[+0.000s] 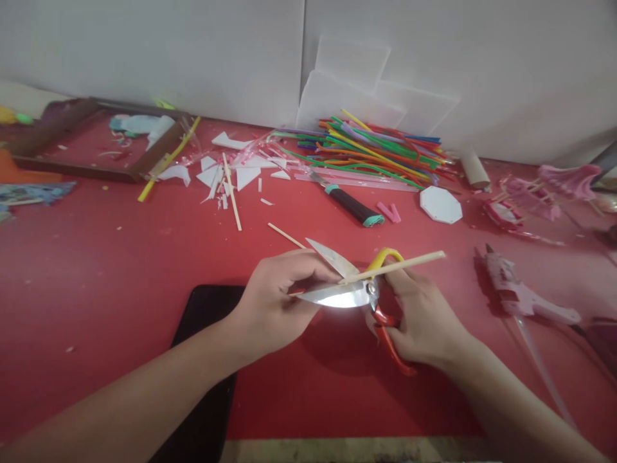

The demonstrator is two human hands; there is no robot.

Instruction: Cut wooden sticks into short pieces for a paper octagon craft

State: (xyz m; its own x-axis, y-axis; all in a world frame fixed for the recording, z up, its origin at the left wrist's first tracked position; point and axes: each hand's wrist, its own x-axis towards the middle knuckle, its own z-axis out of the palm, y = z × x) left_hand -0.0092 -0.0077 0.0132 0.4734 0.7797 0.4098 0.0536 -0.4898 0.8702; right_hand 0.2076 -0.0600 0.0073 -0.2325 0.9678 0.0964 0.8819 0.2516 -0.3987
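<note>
My right hand point(424, 315) is closed around the handles of a pair of scissors point(340, 294), one handle yellow and the other red. The blades stand apart and point left. A thin wooden stick point(409, 263) lies between them near the pivot, its free end sticking out to the upper right. My left hand point(279, 296) is closed with the stick's other end in its fingers, behind the blades; that end is mostly hidden. Just beyond this hand another thin stick point(284, 235) rests on the red table.
Black phone-like slab point(207, 360) under my left forearm. Beyond lie a utility knife point(354, 204), white scraps point(248, 177), colourful pipe cleaners point(380, 151) and a white octagon point(441, 204). A glue gun point(520, 289) is at right, a brown frame point(77, 168) at left.
</note>
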